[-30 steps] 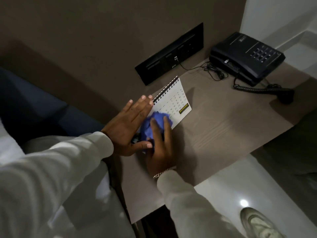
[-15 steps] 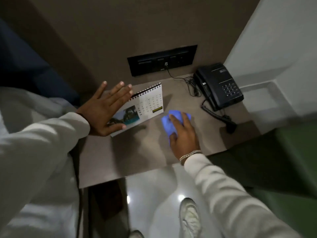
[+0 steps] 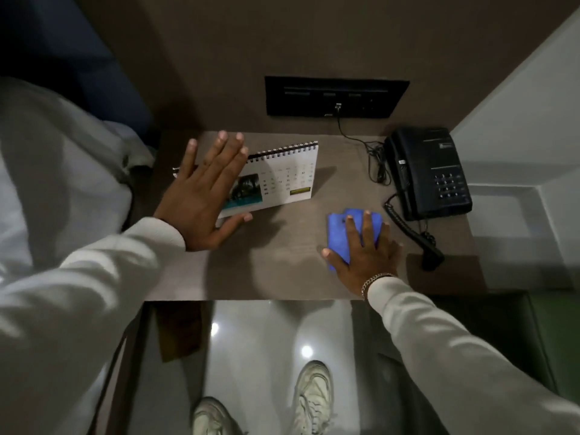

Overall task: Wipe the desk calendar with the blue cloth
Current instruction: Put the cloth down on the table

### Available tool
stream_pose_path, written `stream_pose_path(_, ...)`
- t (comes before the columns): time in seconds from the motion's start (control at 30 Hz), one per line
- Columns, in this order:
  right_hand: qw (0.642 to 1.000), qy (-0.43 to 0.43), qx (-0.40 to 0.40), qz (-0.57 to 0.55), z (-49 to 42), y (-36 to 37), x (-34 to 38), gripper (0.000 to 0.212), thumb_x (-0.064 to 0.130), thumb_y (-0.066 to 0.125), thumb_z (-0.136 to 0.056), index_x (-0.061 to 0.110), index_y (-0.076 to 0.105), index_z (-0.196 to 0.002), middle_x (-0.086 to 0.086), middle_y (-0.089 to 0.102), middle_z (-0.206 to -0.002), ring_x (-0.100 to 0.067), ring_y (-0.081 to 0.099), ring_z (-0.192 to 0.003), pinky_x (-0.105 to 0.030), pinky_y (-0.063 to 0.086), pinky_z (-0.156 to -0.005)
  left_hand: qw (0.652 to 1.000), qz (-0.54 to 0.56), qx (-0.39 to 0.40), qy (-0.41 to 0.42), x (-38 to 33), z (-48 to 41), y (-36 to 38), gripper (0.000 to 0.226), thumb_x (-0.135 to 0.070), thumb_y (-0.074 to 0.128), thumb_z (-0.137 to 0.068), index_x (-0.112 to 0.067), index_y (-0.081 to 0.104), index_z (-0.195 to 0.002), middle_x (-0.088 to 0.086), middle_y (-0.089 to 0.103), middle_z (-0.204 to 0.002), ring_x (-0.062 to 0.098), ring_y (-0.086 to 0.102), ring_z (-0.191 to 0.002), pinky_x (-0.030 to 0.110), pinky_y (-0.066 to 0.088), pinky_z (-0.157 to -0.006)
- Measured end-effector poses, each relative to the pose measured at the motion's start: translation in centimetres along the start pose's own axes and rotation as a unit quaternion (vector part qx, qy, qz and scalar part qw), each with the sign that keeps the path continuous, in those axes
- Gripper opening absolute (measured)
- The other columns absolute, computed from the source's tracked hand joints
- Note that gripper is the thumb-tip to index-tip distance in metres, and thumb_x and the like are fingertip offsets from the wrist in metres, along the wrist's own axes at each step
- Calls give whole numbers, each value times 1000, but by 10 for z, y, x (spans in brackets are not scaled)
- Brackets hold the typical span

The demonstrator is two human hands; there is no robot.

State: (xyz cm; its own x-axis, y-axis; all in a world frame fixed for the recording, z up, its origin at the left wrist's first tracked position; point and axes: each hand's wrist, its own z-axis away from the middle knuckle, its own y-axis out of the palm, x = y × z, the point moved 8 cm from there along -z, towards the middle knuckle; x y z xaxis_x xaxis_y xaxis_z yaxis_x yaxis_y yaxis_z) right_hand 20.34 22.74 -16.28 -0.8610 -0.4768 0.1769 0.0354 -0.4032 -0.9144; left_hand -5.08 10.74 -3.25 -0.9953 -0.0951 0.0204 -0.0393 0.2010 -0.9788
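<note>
Both hands flat: left hand (image 3: 201,199) on calendar (image 3: 282,180), right hand (image 3: 364,255) pinning cloth (image 3: 337,237); bare desk (image 3: 282,262) between.

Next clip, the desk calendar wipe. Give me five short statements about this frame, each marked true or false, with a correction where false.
1. The right hand lies flat on the blue cloth, pressing it on the desk. True.
2. The blue cloth is touching the desk calendar. False: bare desk separates them.
3. The left hand lies open over the calendar's left part. True.
4. The telephone sits to the left of the calendar. False: it is at the desk's right end.
5. A cable runs from the wall panel down to the desk. True.
</note>
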Motion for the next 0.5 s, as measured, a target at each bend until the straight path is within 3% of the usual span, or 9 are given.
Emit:
stream_pose_path(0.1,993,-38,-103,-50,-1,-57,25,71,67,30,-88,32,16,-148,-2,16,-161,-40,2,-148,-64,11,-114,989,92,-49,-104,17,19,-19,88,-56,44,-89,-7,10,-155,14,6,-166,30,1,-154,55,5,-123)
stream_pose_path(0.17,963,-60,-169,-200,-5,-98,43,66,56,38,-90,18,32,-144,-11,36,-153,-36,22,-145,-55,22,-117,958,175,-83,-212,32,36,-24,87,-51,47,-90,-11,7,-156,6,0,-166,27,-1,-155,47,3,-124)
stream_pose_path(0.2,939,-55,-166,-295,-10,-110,51,65,53,41,-91,14,36,-142,-12,40,-151,-31,30,-143,-48,25,-118,922,242,-100,-284,41,46,-22,85,-51,46,-90,-13,9,-156,4,2,-166,25,3,-155,40,5,-124)
stream_pose_path(0.23,915,-43,-143,-374,-18,-117,59,62,50,45,-92,13,38,-142,-11,42,-150,-26,35,-140,-42,27,-117,861,333,-115,-367,50,57,-16,81,-53,44,-90,-16,14,-156,5,11,-166,23,10,-154,34,10,-123)
stream_pose_path(0.3,883,-27,-82,-461,-32,-122,81,54,44,47,-95,15,41,-140,-3,47,-146,-14,45,-131,-31,32,-112,664,536,-115,-508,53,73,7,69,-65,34,-89,-29,36,-148,1,32,-159,21,26,-150,31,19,-119)
stream_pose_path(0.33,875,-33,-68,-478,-36,-122,93,48,41,47,-96,16,45,-137,2,53,-138,-9,48,-123,-26,35,-106,572,617,-98,-532,47,75,22,68,-71,26,-90,-34,42,-144,-1,39,-156,20,30,-148,33,20,-119)
stream_pose_path(0.37,870,-41,-69,-487,-41,-123,102,41,37,48,-97,16,51,-132,6,60,-126,-9,52,-115,-25,38,-102,520,670,-81,-524,41,71,31,70,-73,19,-90,-34,44,-142,-4,45,-153,15,37,-145,36,23,-118)
stream_pose_path(0.43,860,-34,-92,-501,-46,-123,108,32,29,49,-97,15,56,-125,8,63,-111,-15,58,-110,-29,42,-99,490,722,-71,-483,30,59,36,69,-70,11,-92,-33,59,-124,-16,72,-120,-4,65,-112,29,41,-99)
stream_pose_path(0.5,843,-14,-101,-528,-52,-113,109,34,18,49,-96,13,54,-129,-1,63,-121,-18,59,-114,-29,46,-99,468,749,-87,-460,28,50,38,64,-67,12,-94,-34,66,-100,-22,78,-88,-9,72,-79,22,43,-79)
